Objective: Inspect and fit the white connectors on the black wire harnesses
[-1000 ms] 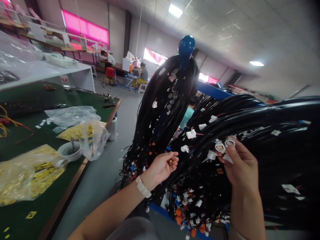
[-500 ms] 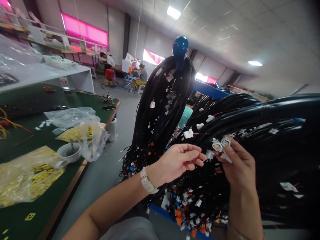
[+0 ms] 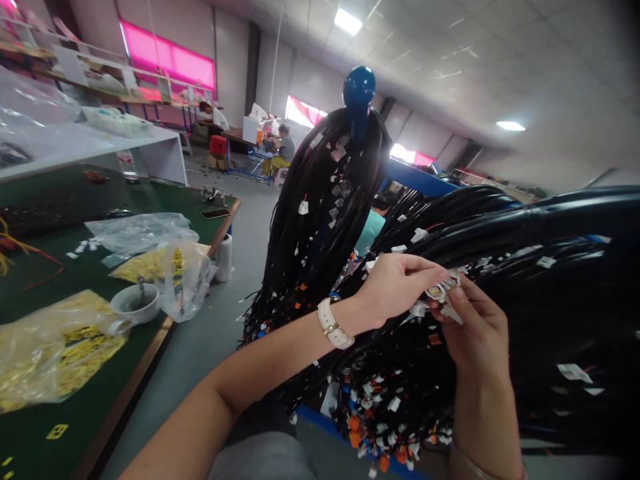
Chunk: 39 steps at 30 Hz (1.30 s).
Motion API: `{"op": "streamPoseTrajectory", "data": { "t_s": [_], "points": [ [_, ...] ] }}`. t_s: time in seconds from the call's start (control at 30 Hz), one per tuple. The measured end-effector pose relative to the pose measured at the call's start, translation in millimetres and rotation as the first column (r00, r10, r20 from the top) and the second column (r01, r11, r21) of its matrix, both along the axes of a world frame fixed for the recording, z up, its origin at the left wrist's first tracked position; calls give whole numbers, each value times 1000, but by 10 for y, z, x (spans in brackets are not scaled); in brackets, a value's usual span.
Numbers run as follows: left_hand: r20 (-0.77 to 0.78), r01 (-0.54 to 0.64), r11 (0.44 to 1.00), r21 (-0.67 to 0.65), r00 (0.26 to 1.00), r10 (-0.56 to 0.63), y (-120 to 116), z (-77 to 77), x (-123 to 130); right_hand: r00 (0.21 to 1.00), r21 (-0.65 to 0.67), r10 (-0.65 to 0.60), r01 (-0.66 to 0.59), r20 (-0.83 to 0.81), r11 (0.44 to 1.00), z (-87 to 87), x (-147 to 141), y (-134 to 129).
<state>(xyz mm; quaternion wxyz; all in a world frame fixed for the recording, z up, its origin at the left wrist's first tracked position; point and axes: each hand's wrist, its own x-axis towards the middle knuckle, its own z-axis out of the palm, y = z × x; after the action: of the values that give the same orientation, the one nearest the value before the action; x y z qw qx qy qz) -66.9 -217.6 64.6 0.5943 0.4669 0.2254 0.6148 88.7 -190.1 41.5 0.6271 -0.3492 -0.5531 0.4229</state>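
Several white plastic wire connectors (image 3: 436, 293) are pinched in my right hand (image 3: 475, 320), their open faces turned toward me. One shows a yellow piece inside. My left hand (image 3: 395, 287), with a white strap on its wrist, comes across from the left. Its thumb and fingertips are pressed together at the upper edge of these connectors; what lies between them, if anything, is hidden. Behind both hands hangs a thick mass of black cable harnesses (image 3: 500, 227), with many white, orange and blue connectors at the lower ends.
A blue rack post with a ball top (image 3: 359, 87) carries another harness bundle. At left, a green-topped table (image 3: 100, 447) holds bags of small yellow parts (image 3: 90, 353), a white cup (image 3: 136, 303) and a phone (image 3: 216, 214). Other people sit farther back.
My left hand has moved right and slightly up, from beside the connectors onto them, and its fingertips have come together. My right hand keeps its hold almost unmoved.
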Motion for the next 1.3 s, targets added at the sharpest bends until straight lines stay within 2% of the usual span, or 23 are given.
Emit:
{"op": "streamPoseTrajectory", "data": {
  "t_s": [0.17,0.47,0.73,0.9,1.2,1.3],
  "points": [
    [-127,-52,994,91,990,64,53,11,69,1000,-11,22,-22,-14,1000,-3,-8,1],
    [-200,-138,982,131,966,162,89,-105,141,998,-45,-11,9,-55,999,-14,-15,10],
    [-413,-241,931,274,845,340,28,-162,157,995,22,95,-94,-43,995,-91,77,58],
    [-426,-224,925,306,837,344,18,-206,167,988,16,150,-149,-40,989,-117,96,76],
    [-417,-249,927,282,838,352,-5,-228,184,986,-11,125,-127,-112,992,-167,72,78],
    [-443,-280,914,294,807,390,-9,-205,176,983,-24,135,-139,-125,990,-178,91,97]
  ]
}}
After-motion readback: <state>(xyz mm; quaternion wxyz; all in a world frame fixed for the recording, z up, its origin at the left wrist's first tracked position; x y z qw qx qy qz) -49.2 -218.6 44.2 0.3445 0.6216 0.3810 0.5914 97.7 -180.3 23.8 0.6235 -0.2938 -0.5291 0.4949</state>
